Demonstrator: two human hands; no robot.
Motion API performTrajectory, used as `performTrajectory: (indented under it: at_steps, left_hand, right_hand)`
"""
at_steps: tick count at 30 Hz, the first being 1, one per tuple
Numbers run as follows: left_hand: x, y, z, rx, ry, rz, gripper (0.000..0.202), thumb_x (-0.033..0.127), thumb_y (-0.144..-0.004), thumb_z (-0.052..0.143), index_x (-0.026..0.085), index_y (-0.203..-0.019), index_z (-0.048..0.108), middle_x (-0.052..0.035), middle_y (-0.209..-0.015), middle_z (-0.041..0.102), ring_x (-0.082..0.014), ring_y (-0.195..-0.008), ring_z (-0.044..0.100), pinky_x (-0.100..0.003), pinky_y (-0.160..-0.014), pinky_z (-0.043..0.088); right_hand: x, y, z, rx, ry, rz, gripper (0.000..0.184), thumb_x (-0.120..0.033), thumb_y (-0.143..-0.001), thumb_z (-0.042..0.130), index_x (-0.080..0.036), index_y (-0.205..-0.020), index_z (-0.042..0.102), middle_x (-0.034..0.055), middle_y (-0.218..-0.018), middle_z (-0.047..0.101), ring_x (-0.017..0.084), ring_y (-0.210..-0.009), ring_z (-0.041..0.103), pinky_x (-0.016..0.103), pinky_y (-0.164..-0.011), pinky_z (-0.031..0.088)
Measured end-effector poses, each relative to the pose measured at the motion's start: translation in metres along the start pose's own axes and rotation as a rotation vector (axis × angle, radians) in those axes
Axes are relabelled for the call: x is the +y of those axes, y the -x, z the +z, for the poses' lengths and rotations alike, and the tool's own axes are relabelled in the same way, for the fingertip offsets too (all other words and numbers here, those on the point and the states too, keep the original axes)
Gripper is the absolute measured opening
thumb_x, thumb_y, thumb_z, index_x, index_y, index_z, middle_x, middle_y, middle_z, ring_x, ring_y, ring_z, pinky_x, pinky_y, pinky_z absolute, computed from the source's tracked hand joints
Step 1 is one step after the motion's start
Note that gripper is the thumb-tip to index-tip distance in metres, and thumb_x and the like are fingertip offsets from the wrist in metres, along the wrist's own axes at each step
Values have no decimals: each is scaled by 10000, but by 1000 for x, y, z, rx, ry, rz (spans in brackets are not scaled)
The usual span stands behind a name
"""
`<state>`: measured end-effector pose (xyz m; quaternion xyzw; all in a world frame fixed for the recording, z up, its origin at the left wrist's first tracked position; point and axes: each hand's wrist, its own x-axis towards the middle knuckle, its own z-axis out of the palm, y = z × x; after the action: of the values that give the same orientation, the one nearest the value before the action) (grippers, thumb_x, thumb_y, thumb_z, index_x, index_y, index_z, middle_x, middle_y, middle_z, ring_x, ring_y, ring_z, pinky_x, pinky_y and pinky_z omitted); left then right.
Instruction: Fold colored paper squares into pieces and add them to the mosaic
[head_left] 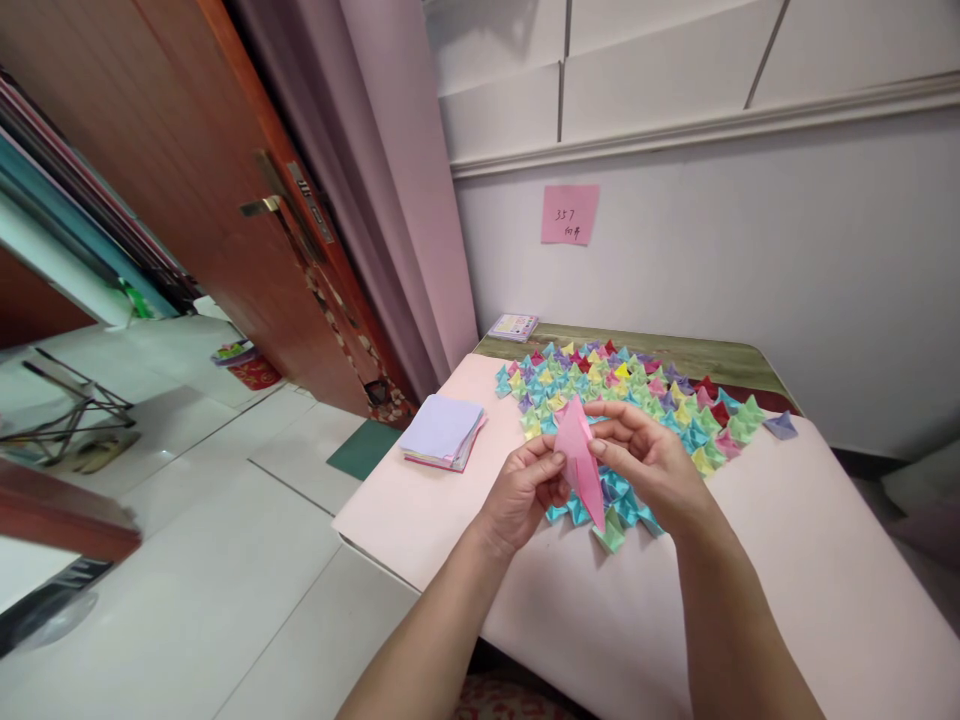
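A pink sheet of folded paper [576, 452] is held up above the table between both my hands. My left hand [525, 490] pinches its left edge between thumb and fingers. On the other side, my right hand [645, 462] grips the right edge, thumb toward me and fingers behind. The paper is creased into a long pointed shape, tilted, with a fold running along its right side. Behind and below it lie many small folded paper pieces [694, 430] in blue, green, yellow, pink, red and purple, partly hidden by my hands.
A stack of square paper [442, 432], lavender on top, sits at the table's left. Small printed cards [514, 327] lie at the back corner. The table [810, 560] has a pale pink cover and meets the wall. A pink note [570, 214] hangs there. A wooden door [225, 200] stands left.
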<state>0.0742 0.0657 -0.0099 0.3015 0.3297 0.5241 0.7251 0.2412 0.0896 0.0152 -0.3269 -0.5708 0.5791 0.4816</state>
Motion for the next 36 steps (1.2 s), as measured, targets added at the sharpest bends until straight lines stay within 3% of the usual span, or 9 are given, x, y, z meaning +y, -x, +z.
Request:
performTrajectory:
  at_steps: [6,12,16,24,27,31,34,36]
  left_hand:
    - [2,0,-5,-47,-112,40,284,350,-760,750,138,-916,646,23,-617,588,-60,-475,495,-179,-476,358]
    - [10,2,-10,-50,-480,172,263,394,-843,666,140,-904,636,11,-611,590,-86,-526,505,-205,-527,390]
    - [16,5,-10,-110,-591,146,275,408,-865,630,140,-924,634,1,-647,601,-97,-551,526,-217,-545,412]
    - [15,10,5,-142,-676,82,201,229,-775,658,152,-956,615,6,-742,599,-124,-642,567,-231,-594,444]
    - [16,12,9,-122,-862,163,192,165,-768,616,165,-959,632,5,-759,605,-133,-659,555,-234,-605,428]
    - [17,13,9,-103,-1203,420,264,88,-772,552,192,-990,658,-49,-901,660,-210,-831,602,-302,-757,457]
    - [16,13,8,-124,-1294,561,437,14,-746,491,219,-1100,644,-87,-1044,666,-269,-998,608,-370,-882,455]
    - [15,12,7,-115,-1297,582,482,-5,-737,473,233,-1122,641,-90,-1037,671,-279,-1004,616,-379,-883,466]
  right_hand:
    - [3,-2,-1,-9,14,29,427,-313,-828,682,-207,-1224,561,56,-946,716,172,-822,687,285,-738,540]
    - [10,-4,-2,28,52,92,505,-240,-746,704,-198,-1220,537,40,-902,713,150,-741,674,245,-650,521]
    - [16,-7,-6,-30,95,138,559,-177,-675,713,-183,-1209,549,11,-818,696,140,-670,652,231,-591,507]
    - [26,-12,-4,-20,264,214,578,-217,-580,788,-152,-1118,588,13,-723,695,196,-649,671,255,-535,505]
    - [25,-11,0,-11,311,222,580,-234,-577,796,-150,-1116,599,17,-708,696,195,-619,663,246,-505,482]
    - [25,-11,-2,-8,378,151,532,-221,-586,787,-155,-1091,634,10,-709,683,172,-602,623,241,-510,454]
    - [28,-11,-4,-25,381,109,479,-201,-626,746,-168,-1095,656,-3,-695,674,165,-598,607,240,-510,448]
    - [29,-11,-4,-26,365,106,454,-200,-654,716,-179,-1104,663,-15,-658,659,161,-576,602,237,-492,441]
